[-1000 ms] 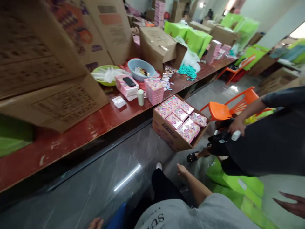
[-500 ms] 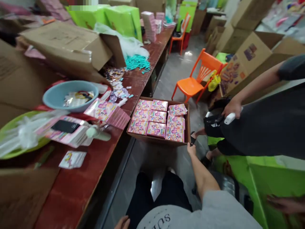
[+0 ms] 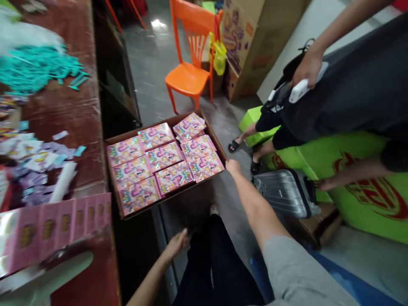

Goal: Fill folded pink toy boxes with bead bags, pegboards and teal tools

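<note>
My right hand has moved onto the near right corner of the cardboard box of pink packets, fingers curled on its rim (the box sits on the floor beside the red table); my left hand now reaches toward it, open, holding nothing; a grey suitcase and another person's feet crowd the right.

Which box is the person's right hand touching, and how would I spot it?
Start at the long red-brown table. On the grey floor beside its edge sits an open brown cardboard box, its near right corner touched by the right hand. Unlike the closed printed carton by the orange plastic chair, it is filled with flat pink packets.
</note>
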Available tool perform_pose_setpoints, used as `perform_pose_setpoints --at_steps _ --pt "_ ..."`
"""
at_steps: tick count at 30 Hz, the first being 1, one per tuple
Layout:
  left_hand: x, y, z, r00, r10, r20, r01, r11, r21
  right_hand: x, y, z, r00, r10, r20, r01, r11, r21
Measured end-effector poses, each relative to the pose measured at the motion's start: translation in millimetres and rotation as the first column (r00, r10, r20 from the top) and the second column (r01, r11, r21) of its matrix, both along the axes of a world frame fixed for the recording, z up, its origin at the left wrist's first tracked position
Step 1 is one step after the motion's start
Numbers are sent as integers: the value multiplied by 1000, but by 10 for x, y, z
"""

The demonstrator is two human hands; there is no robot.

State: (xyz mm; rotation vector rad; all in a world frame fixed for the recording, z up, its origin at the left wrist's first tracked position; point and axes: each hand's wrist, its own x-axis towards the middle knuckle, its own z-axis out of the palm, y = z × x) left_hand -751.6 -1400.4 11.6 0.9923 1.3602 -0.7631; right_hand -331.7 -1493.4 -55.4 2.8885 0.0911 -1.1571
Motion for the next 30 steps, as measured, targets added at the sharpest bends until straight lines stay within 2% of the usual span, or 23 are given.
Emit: perform_pose_setpoints --at_steps 3,5,8,10,13,17,24,27,30 --pt "983 125 -633 987 109 115 -97 990 -101 134 52 -46 999 35 -38 -36 999 -11" --pt "1560 112 -909 959 212 190 -184 971 -155 209 83 -92 997 56 -52 -57 998 -13" --pt "2138 -33 -1104 890 377 255 -326 920 -219 241 83 -157 995 83 -60 -83 997 5" --pt "2290 -155 -1126 846 458 273 -406 885 -228 201 47 -171 993 97 -66 -96 995 27" --pt "2238 -286 -1065 806 520 282 -474 853 -218 46 -62 -132 991 102 -83 -99 994 46" --pt "1914 -399 -928 810 519 273 -479 854 -203 -340 -328 -46 992 69 -102 -65 997 43" --pt "1137 -786 -631 876 423 232 -398 905 -148 -1430 -979 162 989 -20 -146 17 1000 -23" --pt "797 -1011 -494 893 406 194 -394 914 -102 -1928 -1248 310 984 10 -176 -24 996 -80" --pt "532 -1236 -367 894 418 160 -420 907 -23 -2295 -1489 458 971 105 -216 -134 983 -124"
